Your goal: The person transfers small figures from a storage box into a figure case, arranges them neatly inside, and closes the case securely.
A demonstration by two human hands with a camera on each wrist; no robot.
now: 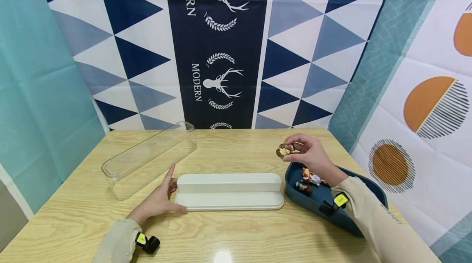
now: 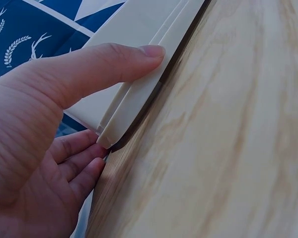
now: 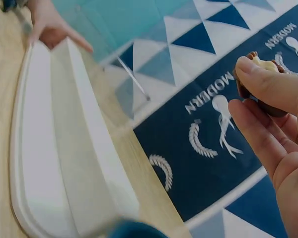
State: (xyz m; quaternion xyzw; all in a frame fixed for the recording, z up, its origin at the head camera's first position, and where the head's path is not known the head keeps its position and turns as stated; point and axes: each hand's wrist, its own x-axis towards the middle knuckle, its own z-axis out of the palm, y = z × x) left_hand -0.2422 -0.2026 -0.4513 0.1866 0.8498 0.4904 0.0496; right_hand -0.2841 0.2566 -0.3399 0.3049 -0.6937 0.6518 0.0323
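Observation:
A white stepped display base (image 1: 228, 200) lies lengthwise on the wooden table. My left hand (image 1: 160, 199) holds its left end, thumb on the front edge and the other fingers around the end; in the left wrist view the thumb (image 2: 134, 58) lies on the rim. Above the blue bin (image 1: 324, 209), my right hand (image 1: 313, 154) pinches a small brown-and-cream figurine (image 1: 284, 150) between thumb and fingers. The right wrist view shows the figurine (image 3: 260, 64) from another side, partly covered by the thumb. Several small figurines (image 1: 311, 177) lie in the bin, some hidden behind the right forearm.
A clear plastic cover (image 1: 147, 160) stands at a slant on the left of the table (image 1: 228, 240). Patterned cloth (image 1: 221, 50) hangs along the table's far edge, with more cloth at both sides. The blue bin stands close to the base's right end.

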